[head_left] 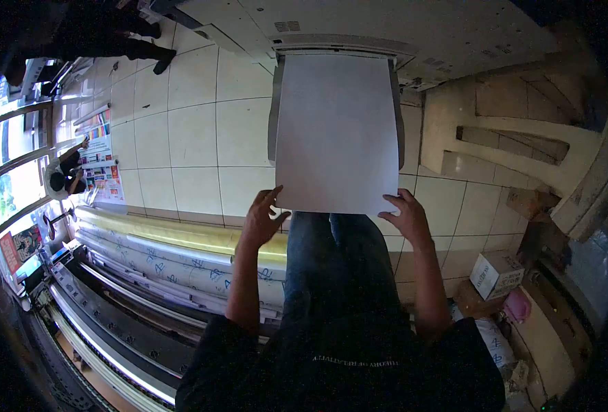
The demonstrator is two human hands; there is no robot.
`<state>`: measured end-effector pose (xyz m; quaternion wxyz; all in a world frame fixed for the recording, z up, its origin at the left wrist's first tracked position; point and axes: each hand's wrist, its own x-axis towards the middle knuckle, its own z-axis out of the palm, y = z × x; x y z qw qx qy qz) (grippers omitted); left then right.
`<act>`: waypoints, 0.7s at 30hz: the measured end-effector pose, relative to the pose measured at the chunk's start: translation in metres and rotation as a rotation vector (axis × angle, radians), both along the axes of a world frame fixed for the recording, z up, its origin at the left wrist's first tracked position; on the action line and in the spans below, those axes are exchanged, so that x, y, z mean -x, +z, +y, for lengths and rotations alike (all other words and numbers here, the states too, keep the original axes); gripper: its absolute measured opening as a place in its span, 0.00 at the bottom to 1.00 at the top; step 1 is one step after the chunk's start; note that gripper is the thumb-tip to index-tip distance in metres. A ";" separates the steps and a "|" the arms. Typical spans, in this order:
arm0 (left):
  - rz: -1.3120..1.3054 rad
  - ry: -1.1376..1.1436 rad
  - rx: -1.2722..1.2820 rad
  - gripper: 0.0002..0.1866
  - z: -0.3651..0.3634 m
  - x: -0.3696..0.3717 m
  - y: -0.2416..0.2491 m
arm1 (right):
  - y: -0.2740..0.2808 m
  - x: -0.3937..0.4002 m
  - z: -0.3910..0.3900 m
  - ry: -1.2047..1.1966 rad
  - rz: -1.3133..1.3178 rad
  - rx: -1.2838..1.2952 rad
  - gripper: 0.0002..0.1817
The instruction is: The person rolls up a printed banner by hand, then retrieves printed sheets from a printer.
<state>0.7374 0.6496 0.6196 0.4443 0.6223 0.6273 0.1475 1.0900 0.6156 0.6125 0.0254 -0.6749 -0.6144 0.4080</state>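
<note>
A large white paper sheet (pixel 338 134) lies flat on a grey tray (pixel 273 127) that juts from a big light-coloured machine (pixel 359 24). At the sheet's near left corner is my left hand (pixel 264 218), thumb and fingers apart, with a fingertip right at the paper's edge. My right hand (pixel 409 218) mirrors it at the near right corner, its thumb spread from the fingers and the fingertips at the side edge. Neither hand is wrapped round anything. The sheet's near edge overhangs my legs in this view.
Long rolls, one with yellow wrapping (pixel 173 233), lie at left beside a wide-format printer (pixel 119 323). A person (pixel 62 175) crouches by colourful printed sheets (pixel 103 154); another person's legs (pixel 132 49) show farther off. A white box (pixel 496 275) stands at right.
</note>
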 end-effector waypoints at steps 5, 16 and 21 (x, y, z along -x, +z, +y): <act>0.051 -0.103 -0.009 0.14 0.024 0.017 -0.005 | 0.014 -0.019 0.020 0.070 0.094 0.027 0.25; -0.218 0.614 0.043 0.20 0.033 -0.013 -0.049 | 0.003 -0.021 0.047 -0.290 0.092 0.225 0.23; -0.157 0.726 0.010 0.29 0.014 -0.025 -0.066 | -0.030 -0.035 0.043 -0.059 -0.172 -0.355 0.23</act>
